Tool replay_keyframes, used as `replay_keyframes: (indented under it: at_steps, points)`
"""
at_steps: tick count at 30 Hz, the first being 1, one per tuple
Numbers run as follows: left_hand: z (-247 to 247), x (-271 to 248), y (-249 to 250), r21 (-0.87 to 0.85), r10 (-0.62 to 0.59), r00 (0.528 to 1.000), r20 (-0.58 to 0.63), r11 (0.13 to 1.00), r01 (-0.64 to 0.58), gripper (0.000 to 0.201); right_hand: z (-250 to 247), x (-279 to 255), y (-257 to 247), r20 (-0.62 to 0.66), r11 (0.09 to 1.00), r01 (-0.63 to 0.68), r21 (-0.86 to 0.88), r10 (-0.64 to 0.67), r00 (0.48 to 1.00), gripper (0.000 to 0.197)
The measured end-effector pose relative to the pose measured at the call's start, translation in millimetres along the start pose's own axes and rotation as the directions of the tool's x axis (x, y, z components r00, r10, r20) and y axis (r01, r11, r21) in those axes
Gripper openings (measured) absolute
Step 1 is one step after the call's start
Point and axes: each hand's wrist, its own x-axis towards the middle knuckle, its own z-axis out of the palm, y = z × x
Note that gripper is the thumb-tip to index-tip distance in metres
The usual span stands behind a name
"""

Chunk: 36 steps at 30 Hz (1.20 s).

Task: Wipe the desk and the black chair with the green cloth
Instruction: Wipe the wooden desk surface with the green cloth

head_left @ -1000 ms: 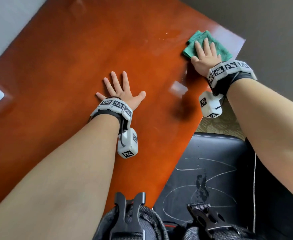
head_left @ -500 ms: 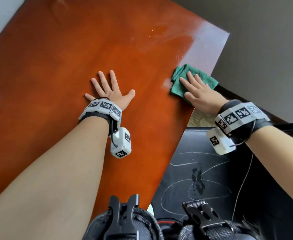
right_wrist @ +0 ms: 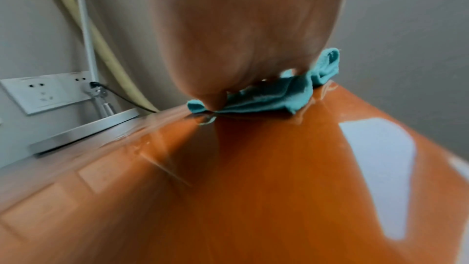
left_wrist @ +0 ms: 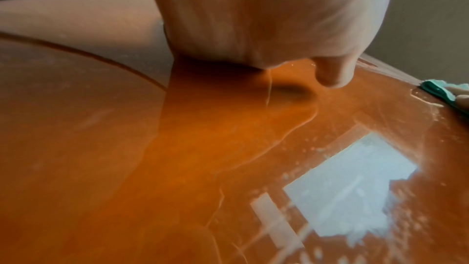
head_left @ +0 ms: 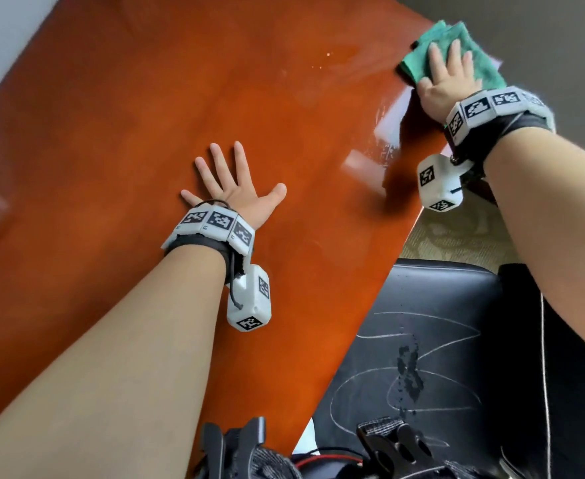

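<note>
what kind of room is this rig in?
Probably an office or study. A glossy wooden desk stands by a grey wall with a socket panel, a black chair sits beside it on patterned carpet, and a round lamp base rests on the desk.

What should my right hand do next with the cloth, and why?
Probably draw the green cloth back along the desk edge. Your right hand presses it flat at the far corner, and wet streaks show nearer you. The black chair still shows chalky marks.
</note>
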Motion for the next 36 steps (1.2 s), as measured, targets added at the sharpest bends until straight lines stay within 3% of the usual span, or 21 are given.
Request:
replay_keyframes:
  at_steps: [7,13,21,28,32,36]
  points:
    - [0.5,0.0,0.1,-0.012,-0.004,1.0,0.003,1.0,0.004,0.089,0.1,27.5,-2.1,-0.192,0.994,-0.087,0.072,0.1,0.976,0.054]
    - [-0.8,-0.1,0.1,-0.01,-0.004,1.0,0.016,1.0,0.004,0.089,-9.4,27.7,3.8,-0.097,0.992,-0.087,0.09,0.096,0.991,0.056]
    - [-0.4,-0.8,0.3,0.002,-0.003,1.0,0.003,1.0,0.003,0.09,22.6,-47.3,4.0,-0.042,1.0,-0.012,-0.027,0.011,0.999,0.063]
    - [-1.0,-2.1,1.6,0.007,-0.007,1.0,0.002,1.0,0.007,0.089,39.6,-105.9,-21.2,0.204,0.997,0.068,-0.027,-0.061,0.977,0.07]
    - [0.5,-1.8,1.8,-0.002,-0.006,1.0,-0.018,1.0,0.006,0.09,44.1,-103.1,-35.6,0.219,0.997,0.08,-0.003,-0.078,0.973,0.068]
    - [0.5,-2.2,1.4,-0.002,-0.004,1.0,-0.026,1.0,0.004,0.09,32.8,-70.2,-40.9,0.121,0.999,-0.002,0.038,-0.002,0.993,0.063]
